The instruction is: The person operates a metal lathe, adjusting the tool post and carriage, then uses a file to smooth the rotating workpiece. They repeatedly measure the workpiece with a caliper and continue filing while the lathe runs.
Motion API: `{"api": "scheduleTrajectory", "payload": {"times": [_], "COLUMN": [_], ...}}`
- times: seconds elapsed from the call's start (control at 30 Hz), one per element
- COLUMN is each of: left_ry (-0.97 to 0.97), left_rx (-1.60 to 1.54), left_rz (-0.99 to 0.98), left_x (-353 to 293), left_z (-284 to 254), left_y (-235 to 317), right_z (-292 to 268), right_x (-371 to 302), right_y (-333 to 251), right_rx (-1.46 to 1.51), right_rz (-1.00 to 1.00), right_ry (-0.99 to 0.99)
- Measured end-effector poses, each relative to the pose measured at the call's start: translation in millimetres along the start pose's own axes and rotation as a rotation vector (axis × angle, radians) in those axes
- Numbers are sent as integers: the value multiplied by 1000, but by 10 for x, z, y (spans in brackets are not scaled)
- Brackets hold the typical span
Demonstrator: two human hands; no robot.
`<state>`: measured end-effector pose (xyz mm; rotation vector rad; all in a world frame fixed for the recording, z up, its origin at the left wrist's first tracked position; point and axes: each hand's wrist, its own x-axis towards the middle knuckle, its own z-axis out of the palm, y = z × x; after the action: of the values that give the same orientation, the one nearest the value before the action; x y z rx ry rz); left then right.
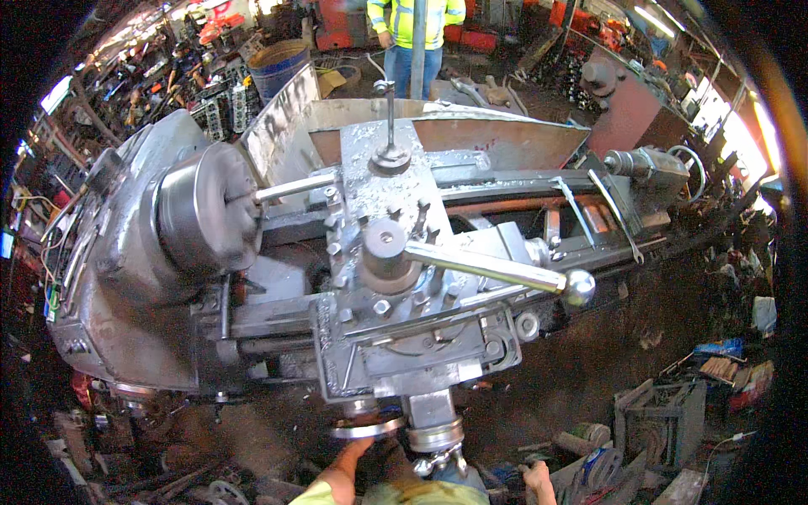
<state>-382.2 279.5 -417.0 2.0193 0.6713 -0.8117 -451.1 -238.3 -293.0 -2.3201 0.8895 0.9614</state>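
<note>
A metal lathe fills the middle of the view. From below, my left hand reaches up to the handwheel at the front of its carriage and grips the rim, which hides most of the fingers. My right hand is low and right of the carriage, apart from the machine, with its fingers curled and nothing visible in them. At left, the chuck looks blurred, with a bright metal rod running from it to the tool post. The tool post's long clamping lever points right.
The tailstock stands at the bed's right end, near two wrenches. Shavings lie on the carriage top. Across the lathe stands a person in a bright yellow jacket. A metal frame and scrap lie at lower right.
</note>
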Motion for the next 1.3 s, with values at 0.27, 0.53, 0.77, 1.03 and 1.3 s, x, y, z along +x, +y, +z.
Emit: {"api": "scheduleTrajectory", "payload": {"times": [0.27, 0.53, 0.77, 1.03, 1.3], "left_ry": [-485, -515, -821, -516, -480], "left_rx": [-780, -552, -761, -162, -534], "left_rz": [-125, 113, -105, 327, -252], "left_x": [-1071, -305, -1019, 363, -1073], "left_z": [-415, -348, -869, 252, -1099], "left_y": [718, 264, 535, 285, 522], "right_z": [350, 575, 1323, 1696, 1481], "right_x": [-589, -1306, -1773, -2070, -1933], "right_y": [-586, -832, 49, -114, 238], "right_rx": [21, 260, 183, 366, 558], "right_rz": [-103, -29, 246, 297, 209], "right_ry": [28, 22, 127, 0, 71]}}
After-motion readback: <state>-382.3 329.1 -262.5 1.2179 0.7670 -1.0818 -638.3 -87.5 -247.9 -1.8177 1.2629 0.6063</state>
